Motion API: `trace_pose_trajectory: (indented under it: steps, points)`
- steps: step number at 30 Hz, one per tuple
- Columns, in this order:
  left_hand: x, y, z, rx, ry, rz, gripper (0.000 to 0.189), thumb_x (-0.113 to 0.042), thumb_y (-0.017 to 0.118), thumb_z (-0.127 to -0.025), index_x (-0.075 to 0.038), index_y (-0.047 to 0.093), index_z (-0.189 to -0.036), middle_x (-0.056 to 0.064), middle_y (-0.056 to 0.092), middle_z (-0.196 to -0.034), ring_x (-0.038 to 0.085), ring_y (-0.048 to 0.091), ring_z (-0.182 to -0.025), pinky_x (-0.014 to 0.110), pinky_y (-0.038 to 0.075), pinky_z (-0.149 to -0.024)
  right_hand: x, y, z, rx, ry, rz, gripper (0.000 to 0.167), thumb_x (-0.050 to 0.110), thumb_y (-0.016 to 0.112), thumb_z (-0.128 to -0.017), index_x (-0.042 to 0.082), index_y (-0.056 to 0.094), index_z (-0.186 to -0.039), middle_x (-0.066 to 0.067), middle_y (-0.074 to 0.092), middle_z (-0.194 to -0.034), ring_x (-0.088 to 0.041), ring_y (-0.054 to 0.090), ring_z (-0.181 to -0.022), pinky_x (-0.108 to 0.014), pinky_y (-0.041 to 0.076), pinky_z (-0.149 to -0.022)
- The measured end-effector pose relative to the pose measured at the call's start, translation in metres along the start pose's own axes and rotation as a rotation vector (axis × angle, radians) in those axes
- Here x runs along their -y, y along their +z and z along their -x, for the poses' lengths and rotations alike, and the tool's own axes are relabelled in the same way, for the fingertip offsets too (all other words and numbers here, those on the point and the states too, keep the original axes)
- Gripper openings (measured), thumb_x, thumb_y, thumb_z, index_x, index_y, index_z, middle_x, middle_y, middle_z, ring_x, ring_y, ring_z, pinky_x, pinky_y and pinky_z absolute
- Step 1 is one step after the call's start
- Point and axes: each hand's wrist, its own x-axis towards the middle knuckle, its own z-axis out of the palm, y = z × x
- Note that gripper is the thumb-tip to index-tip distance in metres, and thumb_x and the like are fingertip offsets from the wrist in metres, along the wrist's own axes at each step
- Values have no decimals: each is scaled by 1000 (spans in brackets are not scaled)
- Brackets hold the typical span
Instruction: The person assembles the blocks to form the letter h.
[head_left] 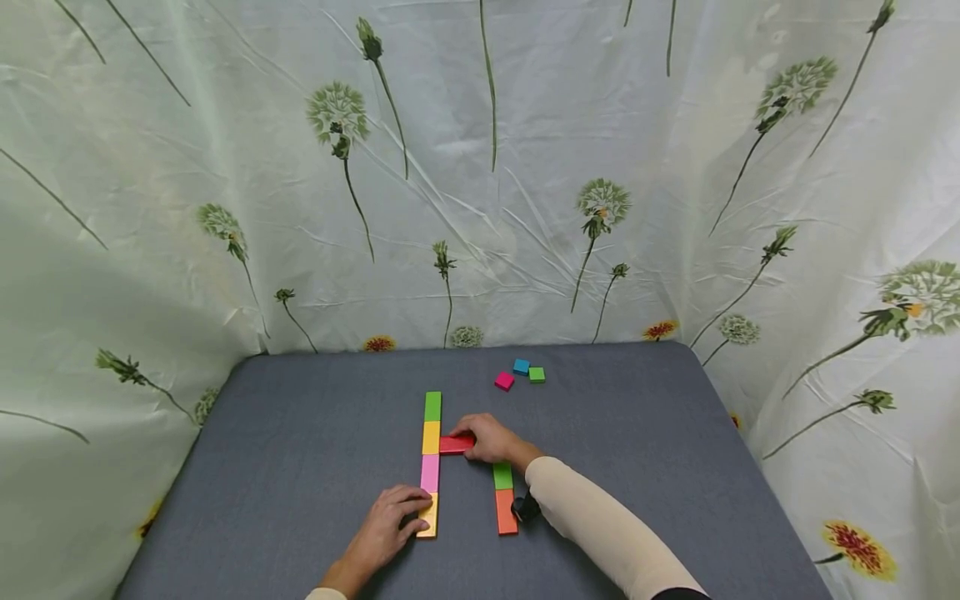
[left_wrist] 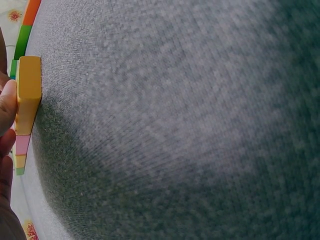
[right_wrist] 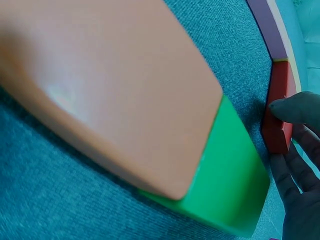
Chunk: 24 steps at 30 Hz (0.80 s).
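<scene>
Four blocks set end to end on the grey surface form the column to which all places are referred. Head view: to the column's right, the right hand grasps a red block between thumb and fingers, crosswise to the column, one end appearing to abut its side; the hold presumably keeps that joint square. The left hand, clasping nothing, rests its digits on the column's near block, probably to steady the row. Farther right of the column, roughly parallel, lie a green block and an orange block, end to end. Beyond the column's far end, to its right, sit three small blocks, perhaps placed there to avoid crowding. Left wrist view: the digits bear on the column's near block from above, its end face uncovered. Right wrist view: the thumb lies against one face of the red block, which reaches the column yet stands apart from the green block, possibly leaving room for fingers.
</scene>
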Motion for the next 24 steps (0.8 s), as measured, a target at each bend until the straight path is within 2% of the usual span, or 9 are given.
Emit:
trace_pose_trajectory:
  steps: [4,8,13,17,24]
  points:
    - [1,-1,0,-3,-2,-9,27,-14,83,-68,-6,75,-92,-2,67,-97,15,61,-90,36,48,-76,-1,-2,0,-9,-30,-28,38,5,74,-80,6,67,-118,-5,64,-114,-19,58,-108,-31,45,-95]
    - [0,-1,0,9,-20,-13,27,-14,83,-69,-6,75,-93,-2,67,-98,15,61,-90,36,48,-76,-6,-11,2,-74,-34,-67,40,8,76,-80,4,65,-118,-7,65,-112,-20,59,-104,-34,46,-92]
    - [0,-3,1,35,-41,-20,27,-15,82,-70,-7,75,-94,-3,66,-98,14,60,-91,36,48,-77,-22,-29,1,-174,26,-96,38,4,77,-80,1,66,-116,-10,64,-110,-25,60,-103,-39,48,-89]
    - [1,-4,2,20,-24,-25,27,-15,83,-69,-7,75,-93,-2,66,-97,14,61,-90,36,48,-77,-38,-43,-5,-229,86,-115,37,1,75,-81,0,65,-117,-13,63,-109,-28,59,-103,-42,48,-89]
    - [3,-2,1,11,29,-26,26,-16,83,-70,-7,74,-94,-2,66,-98,14,60,-90,35,47,-76,-62,-56,-10,-283,192,-101,41,-3,70,-81,2,63,-121,-15,55,-123,-33,52,-117,-46,44,-95]
